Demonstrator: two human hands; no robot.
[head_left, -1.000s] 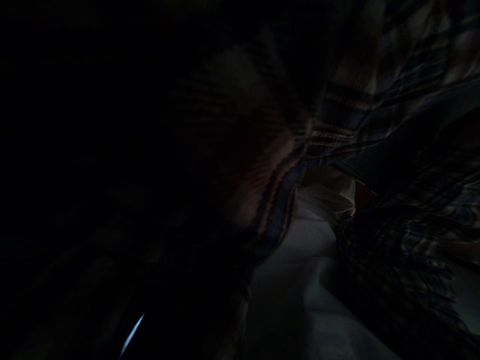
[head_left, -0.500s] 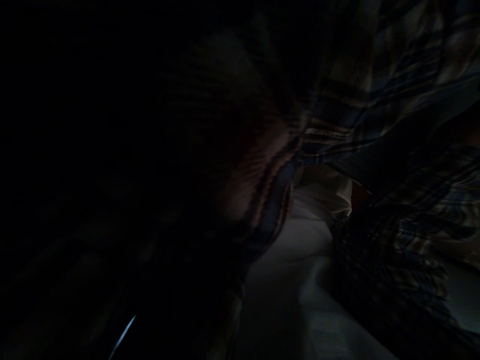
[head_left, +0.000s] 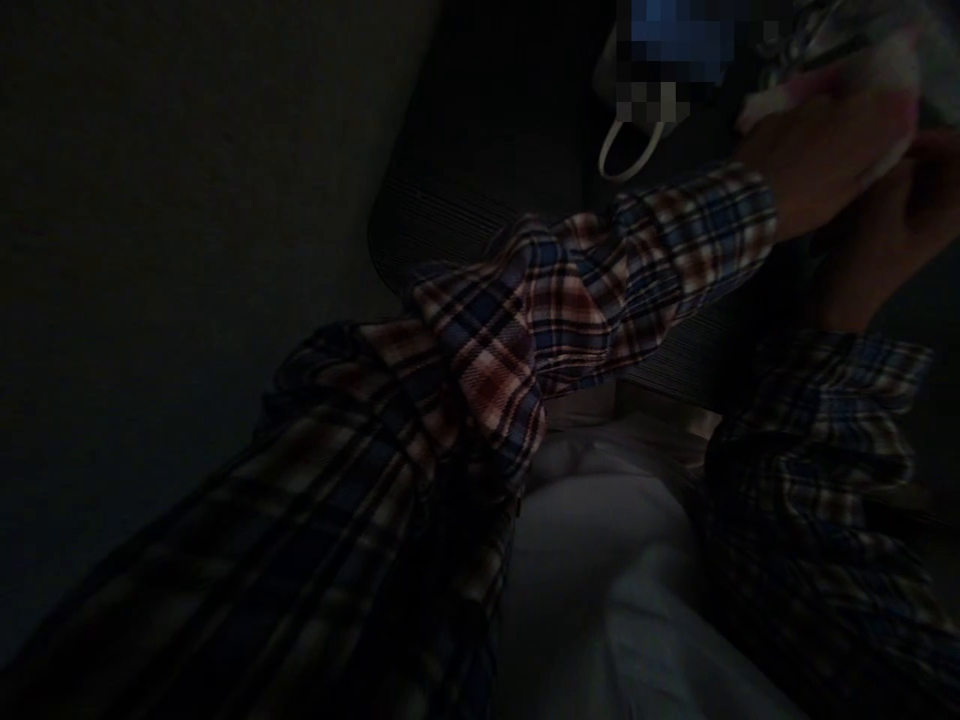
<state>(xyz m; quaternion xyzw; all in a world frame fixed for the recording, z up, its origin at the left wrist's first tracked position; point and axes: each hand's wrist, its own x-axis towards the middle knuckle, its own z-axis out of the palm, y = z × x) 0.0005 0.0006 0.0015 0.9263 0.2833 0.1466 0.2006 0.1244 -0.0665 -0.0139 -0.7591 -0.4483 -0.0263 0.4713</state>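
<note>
The view is very dark. My left hand (head_left: 810, 160) reaches across to the upper right, its plaid sleeve running up from the lower left. Its fingers look closed at a crumpled pale, pinkish thing (head_left: 874, 75), whose kind I cannot make out. Just below and to the right is my right hand (head_left: 889, 230), close against the left, with bent fingers partly cut off by the frame's edge. Shadow and blur hide what lies between the two hands.
A blurred-out blue thing (head_left: 679, 40) with a pale loop handle (head_left: 630, 155) lies left of my hands on a dark ribbed surface (head_left: 465, 220). Light trousers (head_left: 592, 540) show below my arms. A dull plain surface (head_left: 187, 200) fills the left side.
The view has shifted and brightened slightly. Both hands, the pale pinkish thing and the blue thing with the loop now show; before, mostly plaid sleeves and light trousers were visible.
</note>
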